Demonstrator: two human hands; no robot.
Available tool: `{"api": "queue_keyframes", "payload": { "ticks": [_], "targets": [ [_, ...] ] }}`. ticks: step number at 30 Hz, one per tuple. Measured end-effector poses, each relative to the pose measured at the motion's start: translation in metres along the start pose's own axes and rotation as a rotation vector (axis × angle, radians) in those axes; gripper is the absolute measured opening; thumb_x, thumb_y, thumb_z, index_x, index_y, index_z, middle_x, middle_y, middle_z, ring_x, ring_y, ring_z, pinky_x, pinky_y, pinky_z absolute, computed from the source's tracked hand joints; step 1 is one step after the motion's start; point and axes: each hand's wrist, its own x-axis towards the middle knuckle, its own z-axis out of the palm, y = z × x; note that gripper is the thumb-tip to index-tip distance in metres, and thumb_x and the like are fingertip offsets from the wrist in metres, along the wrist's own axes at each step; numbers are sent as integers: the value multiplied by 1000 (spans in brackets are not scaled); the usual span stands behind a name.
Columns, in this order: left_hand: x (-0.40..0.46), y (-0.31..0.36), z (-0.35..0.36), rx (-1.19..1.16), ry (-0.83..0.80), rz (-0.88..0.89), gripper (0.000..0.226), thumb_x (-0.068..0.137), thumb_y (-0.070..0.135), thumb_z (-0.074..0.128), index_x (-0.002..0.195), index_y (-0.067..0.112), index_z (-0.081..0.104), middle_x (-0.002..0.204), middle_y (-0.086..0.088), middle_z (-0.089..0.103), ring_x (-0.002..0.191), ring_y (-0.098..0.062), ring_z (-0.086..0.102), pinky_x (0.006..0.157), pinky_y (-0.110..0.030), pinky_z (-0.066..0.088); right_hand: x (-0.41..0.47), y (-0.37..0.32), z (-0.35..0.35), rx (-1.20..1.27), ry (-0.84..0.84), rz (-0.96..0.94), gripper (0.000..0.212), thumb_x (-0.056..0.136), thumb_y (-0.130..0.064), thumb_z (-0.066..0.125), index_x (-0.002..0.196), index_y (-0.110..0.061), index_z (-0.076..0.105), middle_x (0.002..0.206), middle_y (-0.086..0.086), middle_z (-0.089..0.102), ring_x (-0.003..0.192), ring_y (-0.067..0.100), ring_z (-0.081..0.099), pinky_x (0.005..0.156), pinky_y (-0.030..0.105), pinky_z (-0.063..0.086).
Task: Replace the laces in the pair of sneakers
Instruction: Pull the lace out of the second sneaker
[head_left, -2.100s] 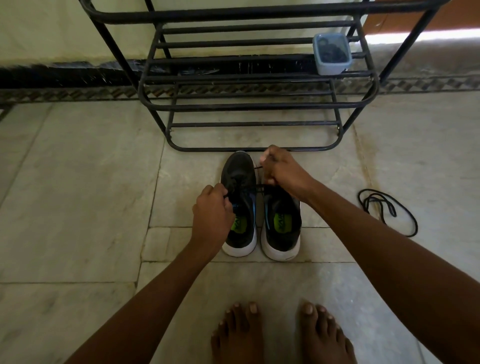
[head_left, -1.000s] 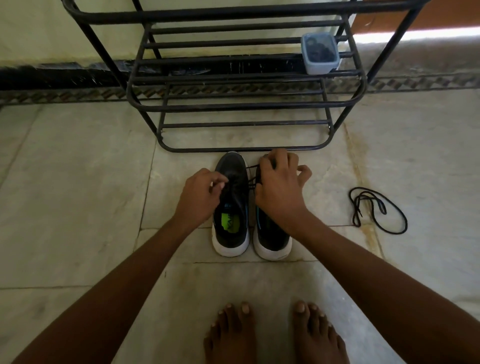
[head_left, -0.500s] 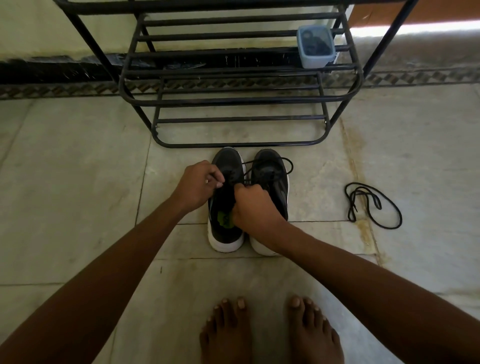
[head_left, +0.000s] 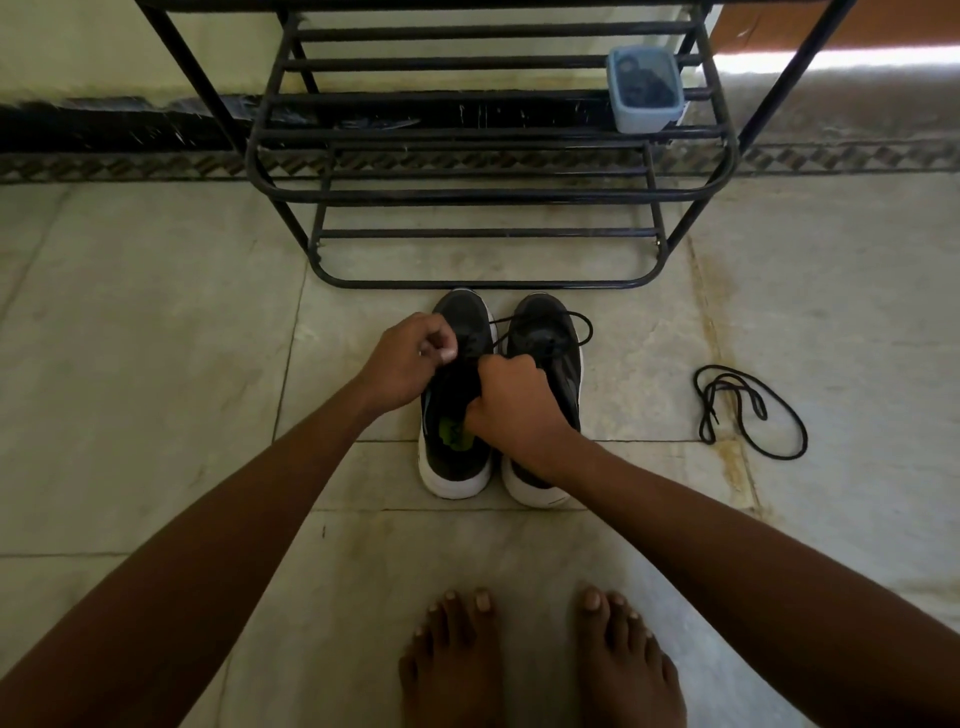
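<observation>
The floor under my bare feet is smooth pale stone tile with a dull sheen — stained brownish along one joint. My sneakers have matt black woven cloth uppers and smooth white rubber soles. The loose lace is matt black cord. The rack is black-painted metal tubing, slightly glossy — the small box on it looks like cloudy blue plastic.
</observation>
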Motion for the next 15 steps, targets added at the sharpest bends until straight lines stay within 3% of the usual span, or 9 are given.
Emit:
{"api": "queue_keyframes", "payload": {
  "ticks": [4,8,10,12,15],
  "targets": [
    [-5,-6,4,-570,89,-350,22,100,4,56,87,20,60,104,-7,71,88,-19,58,75,-41,44,0,1,-1,17,-10,12,17,84,-16,69,85,-12,53,87,13,63,75,28,61,75,43,60],
    [-4,-5,5,-734,102,-455,22,100,1,55,97,20,65,91,-2,69,83,-17,57,79,-42,39,-1,0,0,-5,-23,-4,17,88,-15,67,87,-12,51,93,15,63,81,30,62,80,42,59],
    [-4,-5,2,-732,24,-425,26,99,2,54,105,21,70,89,0,66,81,-15,54,80,-42,37,-1,0,0,-11,-27,2,15,88,-16,67,90,-11,53,94,15,63,82,29,62,80,42,59],
    [-6,-2,-3,-628,-66,-335,21,97,8,61,107,19,75,91,4,70,85,-13,61,78,-34,46,-1,0,-1,-21,-33,0,15,89,-18,68,92,-11,54,96,14,63,83,29,62,81,42,58],
    [-4,0,-5,-147,37,-68,6,92,15,74,95,18,78,89,6,72,80,-11,72,65,-28,59,-1,-2,-3,-56,-41,-29,16,91,-17,66,92,-12,51,95,11,62,81,25,58,82,39,57]
  ]
}}
